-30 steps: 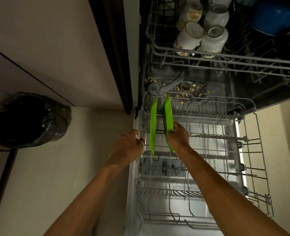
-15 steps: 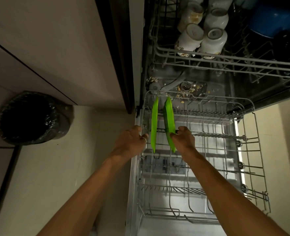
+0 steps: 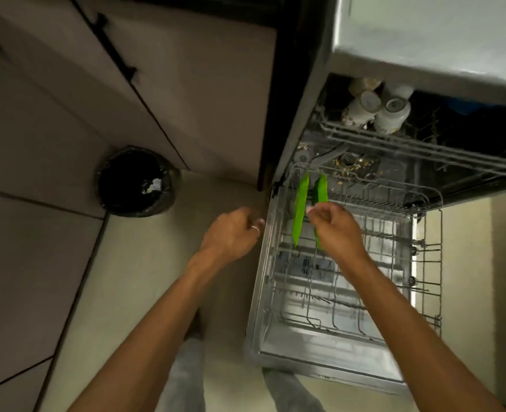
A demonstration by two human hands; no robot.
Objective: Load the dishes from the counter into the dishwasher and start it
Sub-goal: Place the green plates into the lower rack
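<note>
A home kitchen: an open dishwasher (image 3: 300, 123) with wire racks holding cups (image 3: 391, 113), handled cabinet doors (image 3: 201, 84), a lined bin (image 3: 135, 181), tiled floor (image 3: 156, 278).

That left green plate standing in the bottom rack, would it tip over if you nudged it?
Probably not far: the left green plate stands on edge in the lower rack, whose wires should catch it. It looks thin and plastic, so it is likely light and stiff, not fragile.

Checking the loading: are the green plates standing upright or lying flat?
Upright: both green plates stand on edge, side by side, in the lower rack, thin rims showing.
</note>
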